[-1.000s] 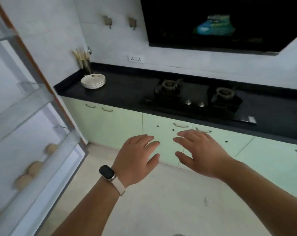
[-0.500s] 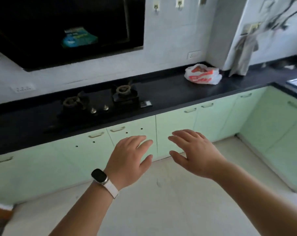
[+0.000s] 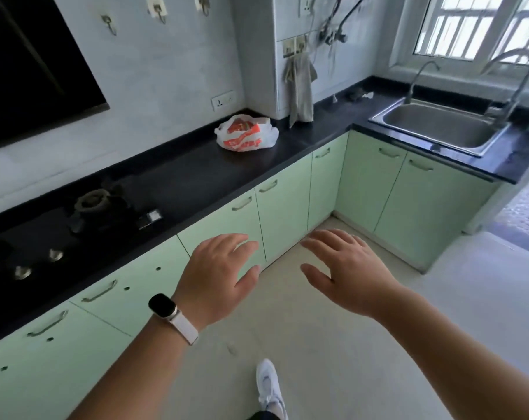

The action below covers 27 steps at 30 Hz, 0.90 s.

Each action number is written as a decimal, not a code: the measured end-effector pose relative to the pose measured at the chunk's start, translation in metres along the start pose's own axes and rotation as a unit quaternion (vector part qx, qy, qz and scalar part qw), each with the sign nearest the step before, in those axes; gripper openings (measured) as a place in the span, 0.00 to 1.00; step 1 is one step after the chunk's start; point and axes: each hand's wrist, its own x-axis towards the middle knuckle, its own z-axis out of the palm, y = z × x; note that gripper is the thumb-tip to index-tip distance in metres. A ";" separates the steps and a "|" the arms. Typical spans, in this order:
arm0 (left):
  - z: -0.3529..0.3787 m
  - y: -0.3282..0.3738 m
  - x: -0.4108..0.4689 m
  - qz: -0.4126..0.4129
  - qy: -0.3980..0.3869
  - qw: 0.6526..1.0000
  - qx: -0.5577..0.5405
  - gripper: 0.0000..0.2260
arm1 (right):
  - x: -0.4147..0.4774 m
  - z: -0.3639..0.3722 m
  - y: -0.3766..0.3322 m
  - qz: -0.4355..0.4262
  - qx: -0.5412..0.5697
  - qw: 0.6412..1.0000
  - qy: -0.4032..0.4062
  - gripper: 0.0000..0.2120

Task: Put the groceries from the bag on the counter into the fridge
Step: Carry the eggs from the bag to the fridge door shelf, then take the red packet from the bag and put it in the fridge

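Both hands are out in front, palms down. The left hand [image 3: 217,277] is loose, fingers spread and only lightly bent, with nothing in it. A black watch [image 3: 162,307] on a pale strap sits on that wrist. The right hand [image 3: 345,274] is just beside it, not touching, and it's the same story: fingers splayed, relaxed, holding nothing. Both hover above the pale floor [image 3: 378,344], in front of the green cupboard doors [image 3: 284,213]. Lower down, one white shoe [image 3: 267,386] is planted on the floor.

Up on the dark surface [image 3: 196,177] is the bag [image 3: 246,133], white plastic with red-orange print. It is slumped near the back wall, close to the inside corner and well apart from either hand. Left along the same surface is the black stove [image 3: 60,231], with a burner ring and two silver knobs showing. To the bag's right, a grey cloth [image 3: 299,86] hangs down the wall to the surface. Round the corner, a steel sink [image 3: 439,125] is set into the surface, with a curved tap [image 3: 420,77] behind it.
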 end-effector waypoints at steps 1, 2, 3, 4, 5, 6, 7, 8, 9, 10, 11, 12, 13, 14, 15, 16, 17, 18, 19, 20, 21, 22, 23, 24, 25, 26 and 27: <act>0.004 -0.002 0.008 0.006 0.000 1.000 -0.004 0.20 | 0.005 0.001 0.005 0.003 -0.005 1.000 -0.001 0.26; 0.011 -0.006 0.019 0.011 -0.002 1.000 -0.013 0.20 | 0.011 0.003 0.012 0.013 -0.006 1.000 -0.004 0.26; 0.018 -0.011 0.031 0.015 -0.004 1.000 -0.023 0.21 | 0.020 0.005 0.018 0.024 -0.007 1.000 -0.007 0.27; 0.025 -0.017 0.042 0.019 -0.002 0.999 -0.031 0.21 | 0.030 0.007 0.024 0.031 -0.012 0.999 -0.010 0.27; 0.033 -0.024 0.055 0.021 0.000 0.999 -0.039 0.21 | 0.041 0.008 0.029 0.036 -0.017 0.999 -0.013 0.27; 0.040 -0.032 0.067 0.022 0.003 0.999 -0.044 0.21 | 0.052 0.008 0.034 0.040 -0.023 0.999 -0.015 0.27; 0.047 -0.039 0.080 0.023 0.003 0.999 -0.048 0.21 | 0.065 0.009 0.040 0.043 -0.029 0.999 -0.017 0.26; 0.054 -0.047 0.094 0.024 0.001 0.998 -0.052 0.21 | 0.078 0.008 0.045 0.046 -0.035 0.998 -0.020 0.26; 0.059 -0.054 0.108 0.026 0.000 0.998 -0.057 0.21 | 0.091 0.007 0.051 0.050 -0.040 0.998 -0.022 0.26; 0.064 -0.062 0.122 0.028 0.000 0.998 -0.060 0.21 | 0.105 0.005 0.056 0.054 -0.044 0.997 -0.025 0.26; 0.068 -0.069 0.136 0.032 0.000 0.998 -0.062 0.20 | 0.119 0.004 0.061 0.057 -0.049 0.997 -0.028 0.26; 0.071 -0.078 0.150 0.035 0.002 0.997 -0.064 0.20 | 0.134 0.002 0.067 0.059 -0.054 0.996 -0.032 0.26; 0.074 -0.087 0.164 0.038 0.005 0.997 -0.066 0.20 | 0.150 0.000 0.072 0.062 -0.060 0.996 -0.036 0.27; 0.077 -0.096 0.178 0.039 0.011 0.997 -0.068 0.20 | 0.166 -0.001 0.077 0.065 -0.066 0.995 -0.039 0.27; 0.080 -0.105 0.191 0.038 0.019 0.997 -0.071 0.20 | 0.182 -0.002 0.081 0.065 -0.070 0.995 -0.039 0.27; 0.083 -0.113 0.202 0.038 0.027 0.996 -0.074 0.19 | 0.196 -0.002 0.084 0.064 -0.072 0.995 -0.038 0.28; 0.086 -0.121 0.212 0.036 0.032 0.996 -0.077 0.19 | 0.209 -0.001 0.086 0.061 -0.073 0.995 -0.035 0.28; 0.089 -0.129 0.222 0.033 0.031 0.996 -0.079 0.20 | 0.221 0.000 0.089 0.059 -0.073 0.995 -0.032 0.28; 0.091 -0.135 0.231 0.031 0.026 0.996 -0.079 0.20 | 0.232 0.002 0.091 0.057 -0.072 0.995 -0.031 0.28; 0.094 -0.141 0.239 0.029 0.020 0.996 -0.079 0.20 | 0.242 0.004 0.094 0.056 -0.070 0.995 -0.031 0.28; 0.096 -0.147 0.246 0.028 0.014 0.996 -0.079 0.20 | 0.250 0.006 0.096 0.057 -0.067 0.996 -0.031 0.28; 0.098 -0.152 0.252 0.027 0.010 0.996 -0.080 0.20 | 0.258 0.009 0.099 0.057 -0.063 0.996 -0.030 0.28; 0.100 -0.156 0.257 0.026 0.006 0.996 -0.081 0.20 | 0.265 0.011 0.102 0.057 -0.060 0.996 -0.030 0.28; 0.101 -0.161 0.263 0.026 0.004 0.996 -0.080 0.20 | 0.273 0.013 0.105 0.057 -0.058 0.996 -0.031 0.28; 0.103 -0.165 0.270 0.026 0.005 0.997 -0.078 0.19 | 0.282 0.015 0.110 0.055 -0.057 0.996 -0.031 0.28; 0.106 -0.169 0.277 0.027 0.006 0.997 -0.074 0.19 | 0.290 0.016 0.115 0.054 -0.055 0.997 -0.031 0.28; 0.109 -0.173 0.285 0.026 0.007 0.997 -0.071 0.19 | 0.299 0.018 0.120 0.052 -0.055 0.997 -0.031 0.28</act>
